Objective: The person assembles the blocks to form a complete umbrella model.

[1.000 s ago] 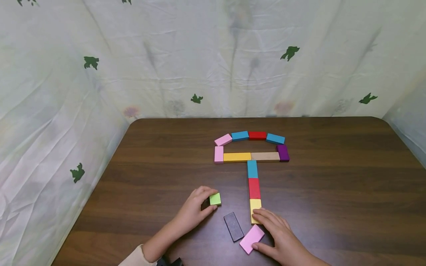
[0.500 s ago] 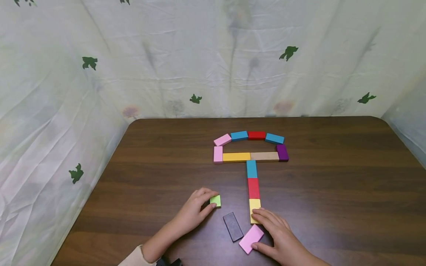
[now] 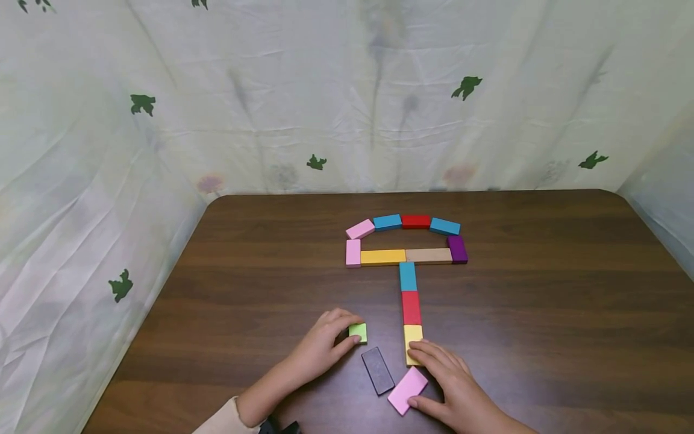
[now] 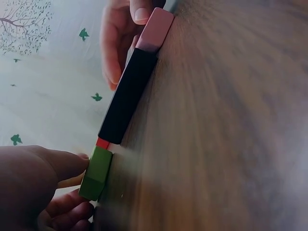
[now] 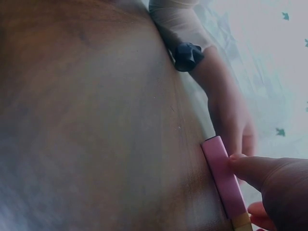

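In the head view my left hand [image 3: 321,345] pinches a small lime-green block [image 3: 358,333] between thumb and fingers, left of the block column. The left wrist view shows the thumb against the side of this green block [image 4: 96,174]. My right hand [image 3: 458,386] rests its fingers on the yellow block [image 3: 413,334] at the column's near end. Its thumb touches the edge of a tilted pink block [image 3: 408,390], which the right wrist view shows as a pink block [image 5: 224,179] under the thumb. A dark grey block [image 3: 378,371] lies between the hands, beside the pink one.
Above the yellow block a red block [image 3: 411,307] and a blue block [image 3: 408,276] continue the column. It meets a closed outline of coloured blocks, including an orange-yellow block [image 3: 382,257] and a purple block [image 3: 458,249]. They lie on a brown wooden table [image 3: 542,313] before a hanging curtain [image 3: 347,96].
My left hand has moved slightly right and nearer to me with the lime-green block, towards the dark grey block. The right hand keeps its place on the yellow and pink blocks.
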Motion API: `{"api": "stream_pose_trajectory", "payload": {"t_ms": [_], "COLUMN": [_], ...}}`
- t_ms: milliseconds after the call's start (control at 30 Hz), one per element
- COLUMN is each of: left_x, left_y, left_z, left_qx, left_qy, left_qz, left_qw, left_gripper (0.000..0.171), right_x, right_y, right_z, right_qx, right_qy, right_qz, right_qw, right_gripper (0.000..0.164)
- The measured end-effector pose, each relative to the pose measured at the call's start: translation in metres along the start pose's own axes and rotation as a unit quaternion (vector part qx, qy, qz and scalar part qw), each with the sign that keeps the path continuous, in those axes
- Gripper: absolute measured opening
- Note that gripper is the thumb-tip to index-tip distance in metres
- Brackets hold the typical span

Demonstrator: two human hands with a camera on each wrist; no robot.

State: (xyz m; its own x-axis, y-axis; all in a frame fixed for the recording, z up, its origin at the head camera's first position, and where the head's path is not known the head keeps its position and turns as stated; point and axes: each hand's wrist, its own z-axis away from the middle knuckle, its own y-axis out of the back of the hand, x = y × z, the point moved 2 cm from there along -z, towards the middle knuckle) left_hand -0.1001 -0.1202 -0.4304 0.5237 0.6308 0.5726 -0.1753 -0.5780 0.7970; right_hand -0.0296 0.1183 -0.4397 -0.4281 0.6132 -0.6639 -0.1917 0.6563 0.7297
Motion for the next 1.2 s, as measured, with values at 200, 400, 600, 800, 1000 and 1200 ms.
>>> {"api": "stream_pose_trajectory", "payload": {"t_ms": [200, 400, 600, 800, 1000, 1200], "left_x": [0.0031, 0.0044, 0.0059, 0.0070, 0.0068, 0.0066], "left_y": [-0.0012, -0.0050, -0.0062, -0.0067, -0.0075, -0.0084], "left_z": [-0.0026, -0.0046, -0.0051, -0.0048, -0.0043, -0.0044], "left_qx": [0.010, 0.015, 0.018, 0.017, 0.014, 0.011], "left_qy": [-0.013, -0.027, -0.036, -0.038, -0.035, -0.033], "left_qz": [0.009, 0.011, 0.015, 0.013, 0.013, 0.008], "left_qw": [0.9998, 0.9995, 0.9991, 0.9991, 0.9992, 0.9994], "left_gripper": [0.023, 0.023, 0.022, 0.021, 0.021, 0.021], "right_x": [0.0000, 0.0012, 0.0014, 0.0013, 0.0001, -0.0010], "right_y": [-0.0004, -0.0010, -0.0015, -0.0011, 0.0002, 0.0011], "right_z": [0.0011, 0.0009, 0.0009, 0.0007, -0.0005, -0.0009], "right_qx": [0.023, 0.013, 0.007, 0.000, -0.014, -0.015], "right_qy": [0.021, 0.011, 0.005, 0.000, -0.016, -0.016], "right_qz": [0.002, -0.004, -0.005, -0.009, -0.014, -0.015], "right_qw": [1.000, 1.000, 1.000, 1.000, 1.000, 1.000], "right_gripper": [0.063, 0.065, 0.066, 0.066, 0.067, 0.067]}}
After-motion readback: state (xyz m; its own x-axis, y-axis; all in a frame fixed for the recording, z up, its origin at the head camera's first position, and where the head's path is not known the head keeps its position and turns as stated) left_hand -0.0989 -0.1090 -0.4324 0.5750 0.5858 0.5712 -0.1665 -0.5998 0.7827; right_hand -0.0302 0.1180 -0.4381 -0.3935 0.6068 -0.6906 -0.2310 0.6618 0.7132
